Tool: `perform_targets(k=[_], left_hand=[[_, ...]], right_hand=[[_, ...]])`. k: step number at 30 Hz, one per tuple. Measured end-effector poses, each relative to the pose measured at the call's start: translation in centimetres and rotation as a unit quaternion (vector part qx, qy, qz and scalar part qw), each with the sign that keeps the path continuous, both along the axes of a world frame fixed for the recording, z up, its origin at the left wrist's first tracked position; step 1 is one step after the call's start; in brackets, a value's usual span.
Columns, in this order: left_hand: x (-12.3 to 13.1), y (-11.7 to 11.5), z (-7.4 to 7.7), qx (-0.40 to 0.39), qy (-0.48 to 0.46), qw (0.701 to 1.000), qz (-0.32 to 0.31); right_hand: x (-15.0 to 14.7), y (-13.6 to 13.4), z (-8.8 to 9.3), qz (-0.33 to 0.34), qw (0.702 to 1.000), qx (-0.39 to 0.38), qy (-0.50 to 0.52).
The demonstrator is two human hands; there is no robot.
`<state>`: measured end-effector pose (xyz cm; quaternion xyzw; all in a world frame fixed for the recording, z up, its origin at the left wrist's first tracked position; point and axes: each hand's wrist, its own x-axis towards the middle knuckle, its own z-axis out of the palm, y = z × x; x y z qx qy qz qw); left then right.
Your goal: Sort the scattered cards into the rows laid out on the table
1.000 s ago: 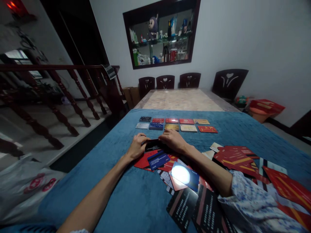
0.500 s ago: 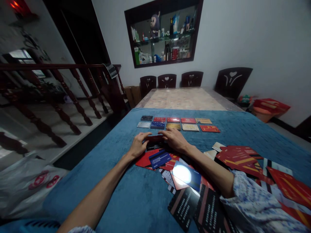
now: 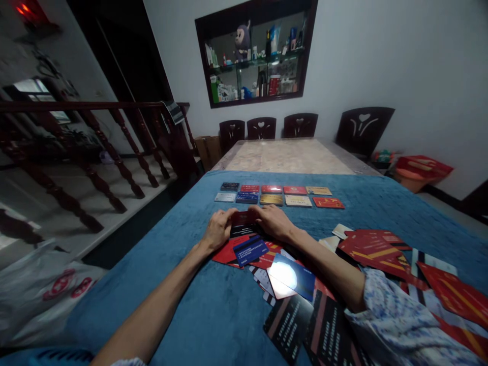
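Between my two hands a dark red card (image 3: 244, 218) is held by its left and right ends, tilted up. My left hand (image 3: 219, 229) pinches the left end, while my right hand (image 3: 275, 221) grips the right one. Just below lie a black card (image 3: 242, 231) and a blue card (image 3: 250, 250) on a heap of red cards. A shiny blue card (image 3: 295, 277) reflects a bright light nearby. Beyond my hands, two rows of cards are laid out, among them a gold card (image 3: 271, 200) and a dark blue card (image 3: 247, 197).
Large black cards (image 3: 287, 325) lie close to me. A pile of red cards (image 3: 375, 251) spreads to the right of my forearm. A blue cloth (image 3: 183, 305) covers the near table; chairs (image 3: 261, 128) stand at the far end. White plastic bags (image 3: 53, 295) are at left.
The dark red card is tipped up more, so its face shows more between my hands. My left fingers have curled in closer to its edge. The rows and piles stay put.
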<state>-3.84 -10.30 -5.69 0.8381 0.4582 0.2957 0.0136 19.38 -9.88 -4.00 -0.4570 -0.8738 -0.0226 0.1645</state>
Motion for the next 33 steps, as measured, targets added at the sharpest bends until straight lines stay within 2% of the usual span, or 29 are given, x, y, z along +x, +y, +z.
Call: perform_targets(k=[7, 14, 24, 33], left_hand=[[0.8, 0.4, 0.2, 0.005, 0.017, 1.0, 0.009], [1.2, 0.8, 0.2, 0.014, -0.021, 1.0, 0.002], [1.2, 0.7, 0.3, 0.016, -0.033, 0.999, -0.027], [1.0, 0.6, 0.4, 0.007, 0.003, 1.0, -0.017]], right_hand=[[0.2, 0.2, 0.1, 0.014, 1.0, -0.013, 0.025], [0.5, 0.6, -0.3, 0.018, 0.999, 0.013, 0.033], [0.5, 0.0, 1.0, 0.001, 1.0, 0.027, 0.008], [1.0, 0.3, 1.5, 0.013, 0.999, 0.028, -0.011]])
